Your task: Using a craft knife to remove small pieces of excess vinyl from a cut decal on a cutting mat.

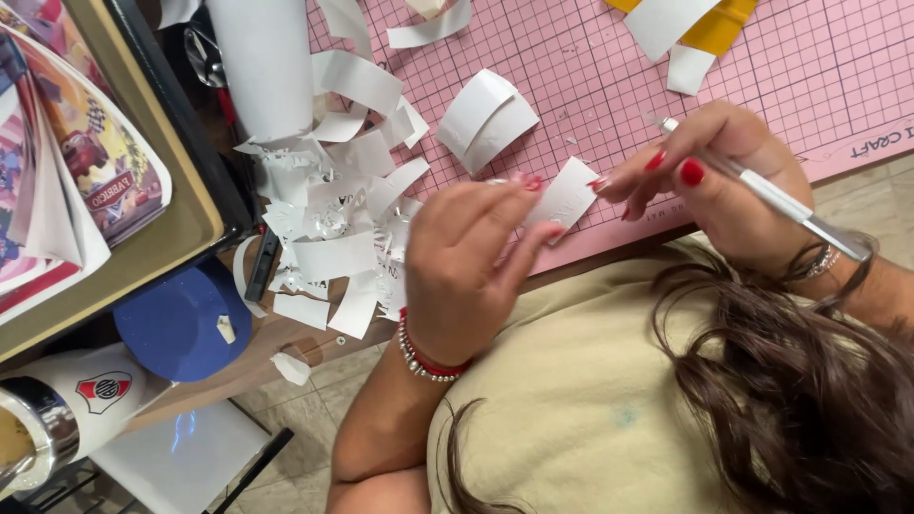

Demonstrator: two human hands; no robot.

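My left hand (471,266) pinches a small white paper piece (566,195) with cut-out shapes, held just above the edge of the pink cutting mat (590,86). My right hand (724,181) also touches that piece with its fingertips while gripping a slim silver craft knife (771,195), blade end pointing up-left. Both hands have red nails; beaded bracelets ring the left wrist.
A heap of white paper scraps (333,219) lies left of the hands. A white roll (262,67) stands behind it. Curled white strips (486,114) and a yellow sheet (714,29) rest on the mat. A blue cap (181,319), a white tumbler (67,405) and printed sheets (67,143) sit at left.
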